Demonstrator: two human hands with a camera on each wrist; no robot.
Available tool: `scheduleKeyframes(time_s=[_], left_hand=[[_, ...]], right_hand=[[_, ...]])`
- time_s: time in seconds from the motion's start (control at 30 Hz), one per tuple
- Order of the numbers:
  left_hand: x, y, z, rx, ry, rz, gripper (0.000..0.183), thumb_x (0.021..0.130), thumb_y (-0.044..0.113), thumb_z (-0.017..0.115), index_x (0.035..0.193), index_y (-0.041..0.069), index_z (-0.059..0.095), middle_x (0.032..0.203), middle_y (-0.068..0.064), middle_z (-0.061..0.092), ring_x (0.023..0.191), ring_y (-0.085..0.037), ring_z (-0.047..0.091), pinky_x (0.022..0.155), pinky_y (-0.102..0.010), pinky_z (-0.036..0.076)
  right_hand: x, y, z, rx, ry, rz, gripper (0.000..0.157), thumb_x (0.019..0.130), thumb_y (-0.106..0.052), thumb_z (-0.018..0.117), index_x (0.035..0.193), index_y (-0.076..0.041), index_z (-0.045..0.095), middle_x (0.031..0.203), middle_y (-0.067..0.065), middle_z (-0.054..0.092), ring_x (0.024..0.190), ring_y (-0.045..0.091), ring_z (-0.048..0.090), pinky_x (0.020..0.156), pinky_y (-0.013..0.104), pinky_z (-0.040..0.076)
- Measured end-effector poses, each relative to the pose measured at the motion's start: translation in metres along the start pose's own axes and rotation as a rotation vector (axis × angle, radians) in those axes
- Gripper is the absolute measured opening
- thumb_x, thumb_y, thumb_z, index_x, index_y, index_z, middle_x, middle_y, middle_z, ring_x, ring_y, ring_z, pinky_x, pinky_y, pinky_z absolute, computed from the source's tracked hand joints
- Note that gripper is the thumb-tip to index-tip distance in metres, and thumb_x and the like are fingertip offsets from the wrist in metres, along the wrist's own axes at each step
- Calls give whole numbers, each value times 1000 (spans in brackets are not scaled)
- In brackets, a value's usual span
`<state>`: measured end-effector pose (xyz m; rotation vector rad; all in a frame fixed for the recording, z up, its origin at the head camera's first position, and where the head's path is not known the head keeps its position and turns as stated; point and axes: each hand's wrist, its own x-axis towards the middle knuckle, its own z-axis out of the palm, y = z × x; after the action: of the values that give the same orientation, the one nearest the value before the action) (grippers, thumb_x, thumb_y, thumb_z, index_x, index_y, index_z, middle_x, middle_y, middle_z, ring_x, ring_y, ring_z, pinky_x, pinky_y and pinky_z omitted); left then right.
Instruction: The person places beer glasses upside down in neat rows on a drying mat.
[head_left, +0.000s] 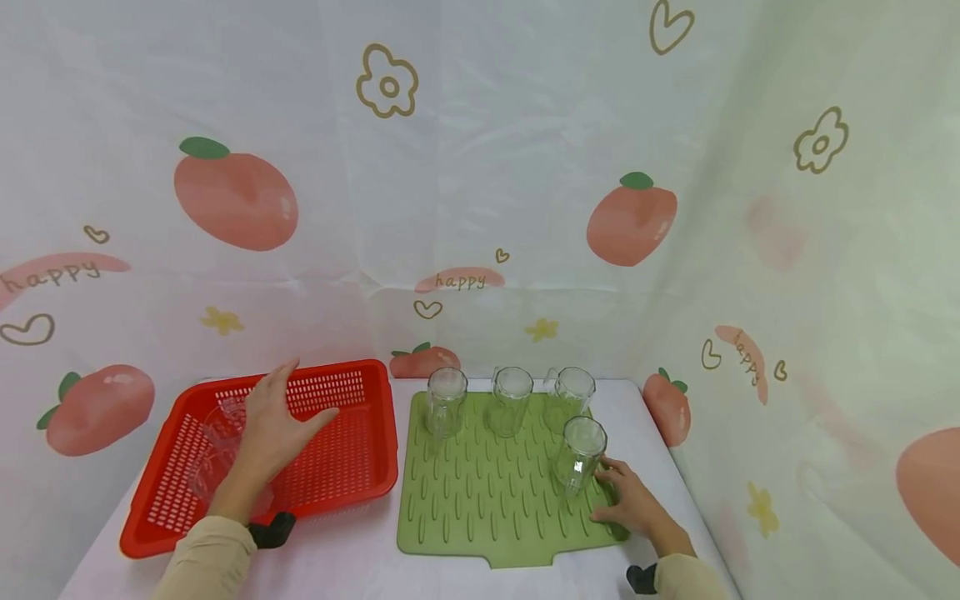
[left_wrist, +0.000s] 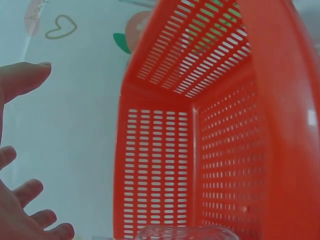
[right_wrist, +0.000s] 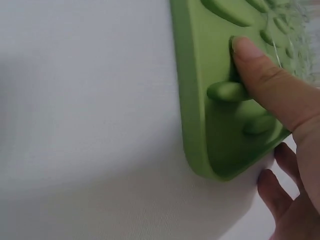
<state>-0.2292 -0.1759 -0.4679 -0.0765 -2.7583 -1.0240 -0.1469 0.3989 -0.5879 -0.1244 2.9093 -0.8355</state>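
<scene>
Care around glass, then clearance

My right hand (head_left: 633, 504) sits at the right edge of the green mat (head_left: 517, 537), loosely spread, thumb over the ridges and other fingertips beyond the side. I see nothing in its hold; whether the thumb presses, I can't tell. Just past it stands the nearest mug (head_left: 581, 450), so close that I can't tell if a finger touches it. I'd draw this hand away sideways before lifting, lest a knuckle nudge the glass.

My left hand (head_left: 270, 433) hangs over the red basket (head_left: 386, 479), thumb and fingers wide apart, holding nothing. Beneath and beside it, clear glassware (head_left: 210, 471) lies toward the basket's left side. It looks smooth, so I judge a full wrap around the body safer than a fingertip pinch.

As for edges, the mat's tab juts toward me onto the white table (head_left: 427, 575). The basket's near wall runs under my left forearm; anything lifted should clear the rim on the mat side, just beside the mat's left edge. Bare ridges across the mat's near and middle parts give me setting-down room. Three far mugs (head_left: 512, 404) line the back, so reaching there needs height. Behind them hangs the printed curtain (head_left: 510, 167), limiting any overreach.
</scene>
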Motion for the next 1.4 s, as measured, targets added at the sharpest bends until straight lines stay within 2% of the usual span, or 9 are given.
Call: scheduleKeyframes(time_s=[0.23,0.43,0.73,0.93,1.13,1.4], left_hand=[[-2,-11,1,40,-8,3,107,86,50,78,163,13,14,158,-30,26,141,-54,23,102,-81,34],[-8,-23,0,124,-17,5,105,87,49,77,163,12,15,155,-32,29,138,-56,26,101,-81,35],[-18,-36,-3,218,-13,-58,100,87,47,76,161,6,21,152,-39,29,137,-63,21,106,-83,22],[-22,-43,-6,236,24,-91,99,85,41,78,159,4,24,151,-39,27,140,-61,17,110,-81,19],[-22,-49,-10,245,4,-143,101,84,38,79,160,5,21,154,-40,22,144,-62,10,111,-83,16],[-22,-55,-16,223,-31,-160,102,83,33,78,160,3,18,160,-39,10,148,-63,-2,104,-87,18]], right_hand=[[0,-5,1,-9,20,-16,74,66,-26,95,128,2,65,152,27,44,137,53,45,109,64,44],[-2,-7,2,9,20,-6,74,67,-25,95,128,2,64,154,28,42,138,54,44,108,64,44],[-3,-5,4,27,5,20,73,68,-24,94,129,2,63,156,27,40,140,54,42,108,64,43],[-3,-5,3,37,-10,36,75,69,-24,93,132,2,62,158,26,38,141,53,40,108,64,43],[-3,-4,3,38,-17,41,74,70,-25,93,132,1,62,159,26,37,142,53,39,109,64,43],[-2,-3,4,30,-21,30,74,70,-26,93,131,1,62,158,27,38,141,53,40,109,64,42]])
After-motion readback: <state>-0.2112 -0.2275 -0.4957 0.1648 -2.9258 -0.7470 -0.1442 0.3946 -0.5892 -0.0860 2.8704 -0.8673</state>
